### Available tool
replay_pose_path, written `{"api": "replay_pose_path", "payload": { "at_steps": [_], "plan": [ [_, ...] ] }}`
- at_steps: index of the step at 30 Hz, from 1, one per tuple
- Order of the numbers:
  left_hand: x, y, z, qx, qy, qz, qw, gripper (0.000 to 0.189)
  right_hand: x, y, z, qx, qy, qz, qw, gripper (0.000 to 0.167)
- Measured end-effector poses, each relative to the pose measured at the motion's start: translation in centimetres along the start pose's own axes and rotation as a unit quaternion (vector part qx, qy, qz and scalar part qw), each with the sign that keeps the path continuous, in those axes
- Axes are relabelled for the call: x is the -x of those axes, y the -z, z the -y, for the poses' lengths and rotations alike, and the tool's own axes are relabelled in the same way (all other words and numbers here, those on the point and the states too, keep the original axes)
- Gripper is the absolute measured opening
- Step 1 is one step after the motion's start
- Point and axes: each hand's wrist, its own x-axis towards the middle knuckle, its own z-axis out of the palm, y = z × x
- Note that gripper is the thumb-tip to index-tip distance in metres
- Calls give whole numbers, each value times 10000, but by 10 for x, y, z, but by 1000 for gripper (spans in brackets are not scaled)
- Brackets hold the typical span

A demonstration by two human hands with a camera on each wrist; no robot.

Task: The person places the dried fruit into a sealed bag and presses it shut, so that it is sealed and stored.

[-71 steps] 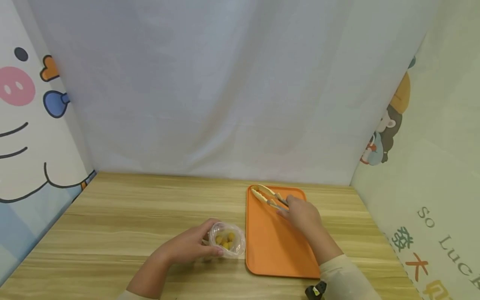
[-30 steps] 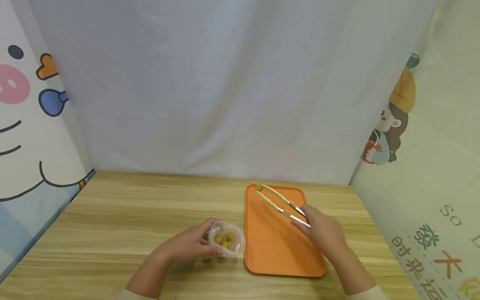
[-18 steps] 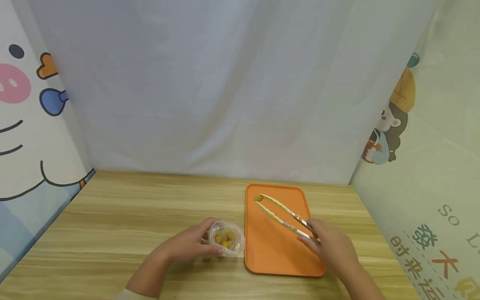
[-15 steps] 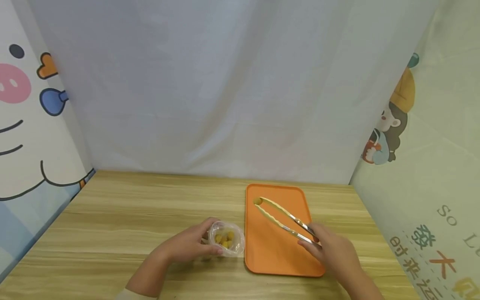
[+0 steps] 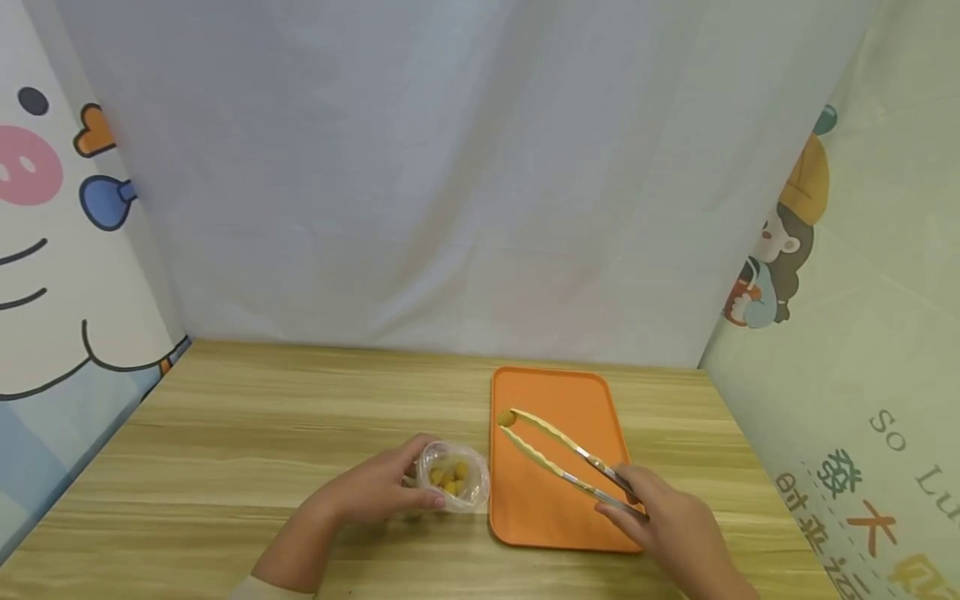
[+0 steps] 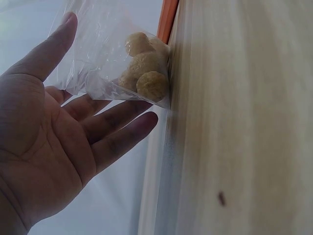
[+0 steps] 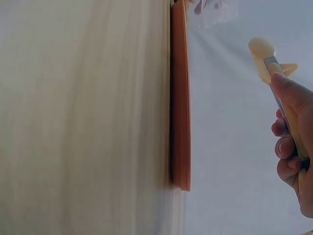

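My left hand holds a clear plastic bag upright on the table, its mouth spread. Several yellow-brown balls lie in the bottom, rough-skinned in the left wrist view, where the bag sits between my thumb and fingers. My right hand grips metal tongs with pale yellow tips, low at the right. One more yellow-brown ball is pinched at the tips, above the left part of an orange tray. In the right wrist view, my fingers curl round the tongs' handles.
A wood-grain table stretches left of the bag and along the tray's right side. Behind it hangs a pale cloth. Printed cloths with cartoon figures close off the left and right sides.
The tongs have come off the tray's far end with a ball between their tips, moving back toward me and slightly left lately. My left hand and the bag have stayed in place.
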Motion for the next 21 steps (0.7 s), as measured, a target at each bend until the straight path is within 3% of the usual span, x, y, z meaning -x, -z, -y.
{"api": "replay_pose_path", "payload": {
  "at_steps": [11,21],
  "plan": [
    [4,-8,-3,35,34,-66,10000,66,6,7,6,-111,462,-7,9989,42],
    [8,-13,-7,-23,81,-111,9999,65,1,17,9,62,1215,143,9925,44]
  ]
}}
